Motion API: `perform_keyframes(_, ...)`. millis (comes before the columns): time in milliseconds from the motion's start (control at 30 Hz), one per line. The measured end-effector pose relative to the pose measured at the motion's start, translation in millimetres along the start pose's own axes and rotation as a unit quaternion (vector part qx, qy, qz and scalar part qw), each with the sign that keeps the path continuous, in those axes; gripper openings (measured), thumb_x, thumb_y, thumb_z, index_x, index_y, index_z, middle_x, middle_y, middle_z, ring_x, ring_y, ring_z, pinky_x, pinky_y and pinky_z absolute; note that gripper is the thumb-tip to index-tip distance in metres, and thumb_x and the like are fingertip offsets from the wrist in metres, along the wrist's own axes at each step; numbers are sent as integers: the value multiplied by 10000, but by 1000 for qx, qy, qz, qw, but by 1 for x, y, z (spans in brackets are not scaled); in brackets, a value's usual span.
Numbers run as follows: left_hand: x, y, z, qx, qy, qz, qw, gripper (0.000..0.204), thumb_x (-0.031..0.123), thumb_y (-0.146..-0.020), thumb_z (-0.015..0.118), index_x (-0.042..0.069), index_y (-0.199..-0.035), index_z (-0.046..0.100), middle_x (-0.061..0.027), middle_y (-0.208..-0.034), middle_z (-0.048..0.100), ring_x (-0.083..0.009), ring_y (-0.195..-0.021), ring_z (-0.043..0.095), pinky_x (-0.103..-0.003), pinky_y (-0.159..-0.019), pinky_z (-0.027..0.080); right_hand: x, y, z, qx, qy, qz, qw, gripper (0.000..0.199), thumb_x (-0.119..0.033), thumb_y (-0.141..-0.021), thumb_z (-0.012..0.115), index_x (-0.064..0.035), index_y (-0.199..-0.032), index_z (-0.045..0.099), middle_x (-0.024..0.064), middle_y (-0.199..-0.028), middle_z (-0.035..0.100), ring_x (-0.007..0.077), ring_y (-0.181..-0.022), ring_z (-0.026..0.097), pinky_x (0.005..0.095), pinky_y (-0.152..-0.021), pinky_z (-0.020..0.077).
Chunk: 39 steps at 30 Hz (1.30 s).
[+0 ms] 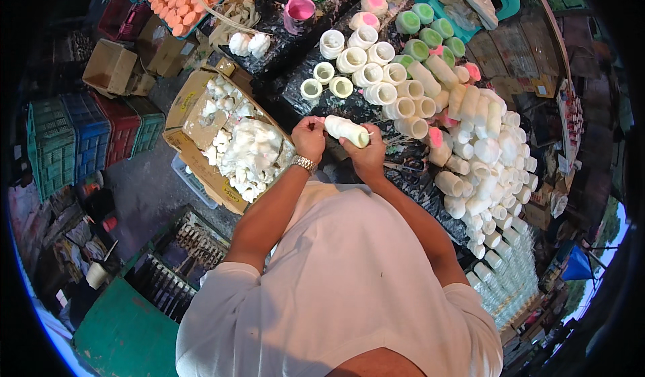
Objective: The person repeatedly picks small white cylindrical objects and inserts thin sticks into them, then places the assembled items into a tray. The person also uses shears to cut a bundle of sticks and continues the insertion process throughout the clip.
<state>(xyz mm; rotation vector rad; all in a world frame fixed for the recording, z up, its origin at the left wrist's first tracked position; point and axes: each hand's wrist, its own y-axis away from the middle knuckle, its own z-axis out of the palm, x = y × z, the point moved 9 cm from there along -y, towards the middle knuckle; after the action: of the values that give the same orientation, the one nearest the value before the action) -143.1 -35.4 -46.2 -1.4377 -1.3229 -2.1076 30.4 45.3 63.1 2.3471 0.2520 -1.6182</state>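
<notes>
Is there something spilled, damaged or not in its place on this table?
Nothing looks spilled or broken. The white moulds on the right lie heaped, some tipped on their sides, unlike the upright rows further back. Both hands, left and right, hold one white mould.

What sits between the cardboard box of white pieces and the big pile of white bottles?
In the head view, both hands, left hand and right hand, holding one white bottle over the dark table.

Dressed in a plain white short-sleeved shirt, loose and faintly creased across the shoulders. Bare-armed below the sleeves. Fitted with a silver metal-link wristwatch on the left wrist.
</notes>
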Motion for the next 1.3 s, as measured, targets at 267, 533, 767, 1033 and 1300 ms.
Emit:
perform_keyframes(267, 3, -34, -4, -23, -86, -33, 995, 225, 91, -898, 757, -19, -1082, 687, -118, -880, 721, -243, -718, 707, -363, -630, 585, -34, -52, 51, -58, 141, -153, 976, 490, -120, -780, 831, -30, -1203, 600, 207, -1138, 649, 420, -1022, 658, 485, -868, 551)
perform_keyframes(533, 52, -28, 17, -69, -370, 207, 903, 545, 78, -743, 838, 10, -1254, 659, -231, -1158, 716, -408, -1097, 680, -467, -941, 558, 10, -56, 68, -80, 80, -85, 990, 389, -48, -815, 795, -12, -1172, 644, 188, -1061, 691, 345, -923, 707, 429, -814, 585)
perform_keyframes(767, 45, -23, 20, -26, -352, 277, 894, 426, 32, -792, 760, 16, -1210, 684, -197, -926, 720, -336, -748, 707, -427, -687, 573, 26, -57, 49, -101, 145, -54, 983, 240, -12, -892, 690, -1, -1131, 705, 170, -1031, 735, 304, -903, 745, 399, -805, 598)
perform_keyframes(1033, 38, -14, 7, -22, -322, 182, 929, 375, 101, -821, 819, -21, -1155, 700, -153, -892, 747, -244, -722, 717, -379, -665, 561, 85, -43, -14, -167, 439, -146, 870, 142, -44, -876, 554, -28, -978, 651, 177, -1036, 628, 377, -911, 692, 473, -801, 576)
perform_keyframes(1300, 46, 74, 63, -180, -469, 446, 741, 402, 173, -830, 798, 38, -1191, 680, -109, -1102, 656, -313, -987, 628, -445, -834, 514, 70, -31, -17, -161, 392, -277, 862, 178, -69, -826, 600, -74, -1002, 625, 99, -993, 606, 320, -961, 624, 433, -767, 555)
